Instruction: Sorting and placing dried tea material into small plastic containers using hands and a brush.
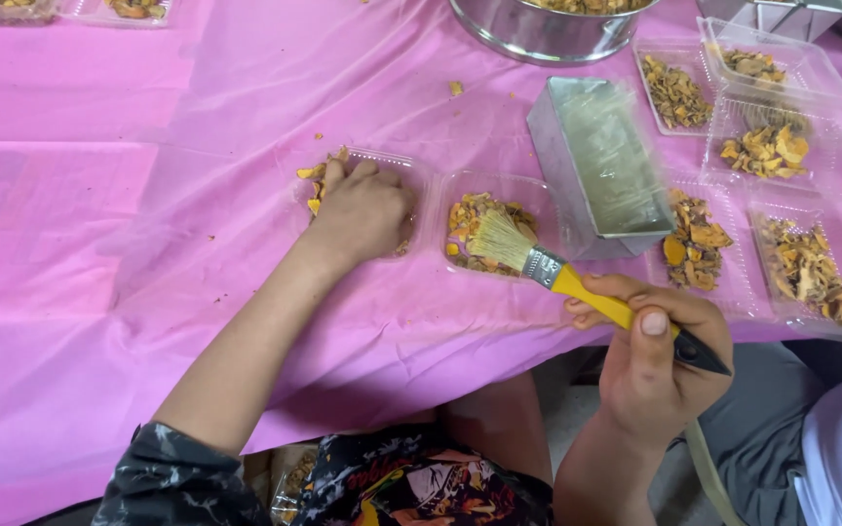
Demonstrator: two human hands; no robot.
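Right hand [663, 356] is wrapped around the yellow handle of a paintbrush [557, 275], thumb pressed on top, with the pale bristles and metal ferrule angled up and left so the tips sit right on the orange-brown dried pieces in the right half of a clear plastic clamshell container [499, 234]. Left hand [363, 209] is loosely curled, fingers tucked down and pressing into the left half of that same clamshell, covering most of what's in it, a few yellow chunks peeking out by the fingertips. Just past the brush there's a rectangular metal loaf tin [601, 166], shiny and a bit scuffed, lying tilted. Further right, more thin crinkly clear trays [782, 146] full of the same chips, and a round steel bowl [548, 34] up top. Everything's on a wrinkly glossy pink plastic tablecloth [99, 195] with crumbs scattered around.
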